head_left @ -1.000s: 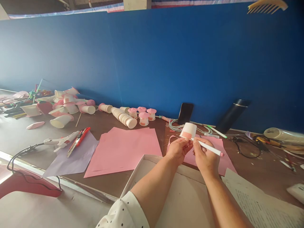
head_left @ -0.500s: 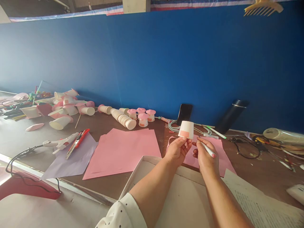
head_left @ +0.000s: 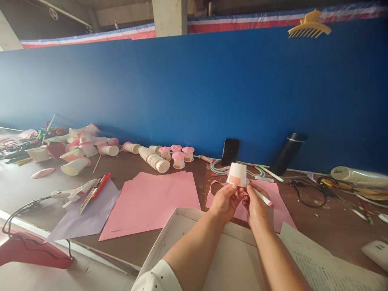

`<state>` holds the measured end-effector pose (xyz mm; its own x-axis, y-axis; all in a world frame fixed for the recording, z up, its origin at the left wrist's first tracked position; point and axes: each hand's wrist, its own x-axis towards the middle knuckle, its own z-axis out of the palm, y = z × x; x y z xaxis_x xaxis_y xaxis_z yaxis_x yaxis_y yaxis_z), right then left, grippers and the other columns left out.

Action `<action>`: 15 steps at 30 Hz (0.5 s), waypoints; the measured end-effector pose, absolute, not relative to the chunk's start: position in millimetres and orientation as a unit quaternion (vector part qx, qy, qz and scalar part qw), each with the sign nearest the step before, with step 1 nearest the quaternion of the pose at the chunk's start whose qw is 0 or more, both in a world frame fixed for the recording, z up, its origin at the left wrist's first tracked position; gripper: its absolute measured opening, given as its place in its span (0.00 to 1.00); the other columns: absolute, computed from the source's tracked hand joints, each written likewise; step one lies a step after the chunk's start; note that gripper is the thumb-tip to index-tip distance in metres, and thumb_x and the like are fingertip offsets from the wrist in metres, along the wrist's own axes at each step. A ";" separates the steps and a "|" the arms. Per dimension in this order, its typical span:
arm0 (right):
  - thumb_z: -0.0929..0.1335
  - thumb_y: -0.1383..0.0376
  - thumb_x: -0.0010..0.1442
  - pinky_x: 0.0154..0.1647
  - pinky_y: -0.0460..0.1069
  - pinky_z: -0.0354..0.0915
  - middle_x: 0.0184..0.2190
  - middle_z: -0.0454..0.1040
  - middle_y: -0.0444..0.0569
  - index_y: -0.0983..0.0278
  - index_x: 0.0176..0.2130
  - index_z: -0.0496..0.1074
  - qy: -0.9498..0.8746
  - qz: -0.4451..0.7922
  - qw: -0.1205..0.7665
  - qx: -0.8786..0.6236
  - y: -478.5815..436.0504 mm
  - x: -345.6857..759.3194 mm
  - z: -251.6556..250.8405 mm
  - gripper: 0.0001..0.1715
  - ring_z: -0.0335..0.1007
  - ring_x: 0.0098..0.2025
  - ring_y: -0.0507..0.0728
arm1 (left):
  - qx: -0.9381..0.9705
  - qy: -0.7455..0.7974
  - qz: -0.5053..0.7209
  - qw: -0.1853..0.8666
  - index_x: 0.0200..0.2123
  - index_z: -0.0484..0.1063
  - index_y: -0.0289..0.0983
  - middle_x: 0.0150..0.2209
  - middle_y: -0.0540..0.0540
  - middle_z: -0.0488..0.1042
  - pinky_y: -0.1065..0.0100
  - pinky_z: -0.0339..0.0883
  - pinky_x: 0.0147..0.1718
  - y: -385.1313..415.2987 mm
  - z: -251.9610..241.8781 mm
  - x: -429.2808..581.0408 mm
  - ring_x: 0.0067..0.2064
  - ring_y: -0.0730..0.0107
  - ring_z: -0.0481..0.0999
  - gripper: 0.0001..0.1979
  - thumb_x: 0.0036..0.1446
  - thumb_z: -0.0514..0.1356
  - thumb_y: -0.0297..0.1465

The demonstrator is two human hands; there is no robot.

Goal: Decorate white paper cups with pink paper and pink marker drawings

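Note:
My left hand (head_left: 226,201) grips the rim of an upside-down white paper cup (head_left: 237,171) that has an orange-pink patch low on its side. Close beside it, my right hand (head_left: 257,206) is closed around a white marker (head_left: 263,197) with a pink end; its fingertips come up to the cup's rim. Whether they press on the cup I cannot tell. Below the hands lies cut pink paper (head_left: 275,202). Farther back stand several small cups with pink paper roofs (head_left: 178,160), next to a stack of nested paper cups (head_left: 154,159).
Pink sheets (head_left: 151,204) lie left of a shallow white box (head_left: 233,258). A glue gun (head_left: 72,192) and a red utility knife (head_left: 95,192) rest on purple paper (head_left: 85,216). Behind stand a phone (head_left: 230,151) and a black bottle (head_left: 287,153); cables (head_left: 306,194) lie right.
My right hand has come closer to the cup, its fingertips now at the rim. The view has tilted up slightly and turned to the right.

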<state>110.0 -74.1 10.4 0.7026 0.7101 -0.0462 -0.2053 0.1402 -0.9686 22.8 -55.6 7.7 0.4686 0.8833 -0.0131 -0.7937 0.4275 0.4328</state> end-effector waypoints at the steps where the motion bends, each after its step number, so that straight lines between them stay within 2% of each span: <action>1: 0.74 0.54 0.43 0.19 0.42 0.65 0.25 0.74 0.44 0.63 0.42 0.73 -0.217 0.316 0.726 -0.571 -73.2 111.6 9.5 0.26 0.64 0.21 0.47 | 0.187 0.121 0.499 0.838 0.32 0.74 0.28 0.29 0.44 0.75 0.77 0.69 0.37 -55.5 6.6 24.8 0.31 0.77 0.75 0.07 0.51 0.65 0.27; 7: 0.75 0.55 0.42 0.19 0.43 0.65 0.22 0.72 0.43 0.64 0.43 0.72 -0.213 0.315 0.737 -0.559 -66.0 121.0 5.3 0.29 0.64 0.20 0.48 | 0.190 0.124 0.501 0.835 0.33 0.74 0.28 0.29 0.44 0.74 0.76 0.69 0.37 -55.1 1.7 36.6 0.31 0.77 0.74 0.08 0.51 0.65 0.28; 15: 0.75 0.60 0.42 0.18 0.41 0.62 0.21 0.71 0.41 0.64 0.42 0.72 -0.200 0.374 0.735 -0.528 -60.1 138.2 11.9 0.26 0.64 0.20 0.47 | 0.161 0.136 0.518 0.829 0.34 0.74 0.28 0.29 0.44 0.74 0.75 0.69 0.39 -50.7 -3.8 60.6 0.32 0.76 0.75 0.08 0.51 0.65 0.28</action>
